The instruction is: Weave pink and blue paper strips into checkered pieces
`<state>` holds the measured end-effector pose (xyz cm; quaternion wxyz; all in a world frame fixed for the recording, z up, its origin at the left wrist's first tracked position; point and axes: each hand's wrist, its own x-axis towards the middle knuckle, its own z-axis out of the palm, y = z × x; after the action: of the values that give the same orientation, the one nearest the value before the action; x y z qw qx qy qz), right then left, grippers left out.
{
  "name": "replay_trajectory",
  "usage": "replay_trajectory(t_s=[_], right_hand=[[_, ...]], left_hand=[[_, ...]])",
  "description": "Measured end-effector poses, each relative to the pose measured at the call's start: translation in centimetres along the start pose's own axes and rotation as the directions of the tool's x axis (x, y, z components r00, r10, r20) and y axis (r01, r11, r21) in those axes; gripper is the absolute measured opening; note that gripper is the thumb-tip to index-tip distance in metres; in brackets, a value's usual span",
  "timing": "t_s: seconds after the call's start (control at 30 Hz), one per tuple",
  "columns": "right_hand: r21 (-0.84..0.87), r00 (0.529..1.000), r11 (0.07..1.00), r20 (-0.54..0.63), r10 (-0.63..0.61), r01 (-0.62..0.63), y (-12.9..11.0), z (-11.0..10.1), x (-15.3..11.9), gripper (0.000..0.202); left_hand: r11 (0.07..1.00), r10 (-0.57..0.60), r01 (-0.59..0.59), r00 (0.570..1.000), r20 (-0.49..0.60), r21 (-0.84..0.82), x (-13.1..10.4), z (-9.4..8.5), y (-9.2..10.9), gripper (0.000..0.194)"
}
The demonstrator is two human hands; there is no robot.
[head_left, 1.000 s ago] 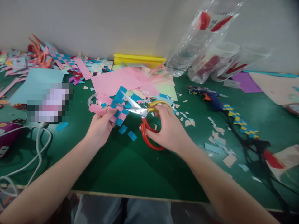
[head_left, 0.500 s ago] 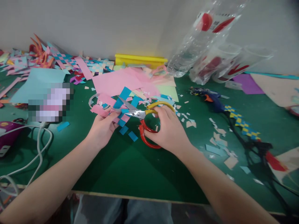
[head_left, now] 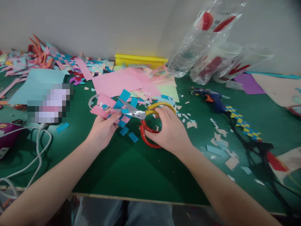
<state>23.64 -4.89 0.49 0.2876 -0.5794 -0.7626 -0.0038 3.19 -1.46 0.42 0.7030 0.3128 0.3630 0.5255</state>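
Note:
Between the thumb and fingers of my left hand (head_left: pixel 103 130) is a woven piece of pink and blue paper strips (head_left: pixel 123 118), with loose strip ends sticking out. My right hand (head_left: pixel 171 130) is closed round a pair of scissors (head_left: pixel 140 115) with one yellow and one red handle. The blades are parted and reach to the woven paper by my left fingertips. Just below lie small blue paper offcuts (head_left: pixel 133 137) on the green table (head_left: pixel 131 169). A clear roll of tape (head_left: pixel 92 102) shows partly behind the paper.
Pink sheets (head_left: pixel 115 82) lie ahead, before a yellow holder (head_left: pixel 141 60). A phone (head_left: pixel 53 105) with a white cable (head_left: pixel 39 153) is at left. On the right are a blue glue gun (head_left: pixel 217 102), paper scraps (head_left: pixel 232 163) and plastic-wrapped cups (head_left: pixel 207 67).
Both hands, the scissors and the woven paper hold nearly the same place. The whole view has shifted very slightly.

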Motion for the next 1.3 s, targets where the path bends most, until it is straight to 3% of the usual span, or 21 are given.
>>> replay_trajectory(t_s=[0.53, 1.3], right_hand=[[-0.019, 0.999, 1.0, -0.045, -0.022, 0.021, 0.02, 0.04, -0.17, 0.047], [-0.018, 0.998, 1.0, -0.053, -0.025, 0.024, 0.23, 0.09, -0.3, 0.043]], left_hand=[[1.0, -0.017, 0.017, 0.999, 0.035, -0.006, -0.22, 0.06, 0.36, 0.005], [0.999, -0.035, 0.035, 0.999, -0.013, -0.003, -0.12, 0.3, 0.44, 0.005]])
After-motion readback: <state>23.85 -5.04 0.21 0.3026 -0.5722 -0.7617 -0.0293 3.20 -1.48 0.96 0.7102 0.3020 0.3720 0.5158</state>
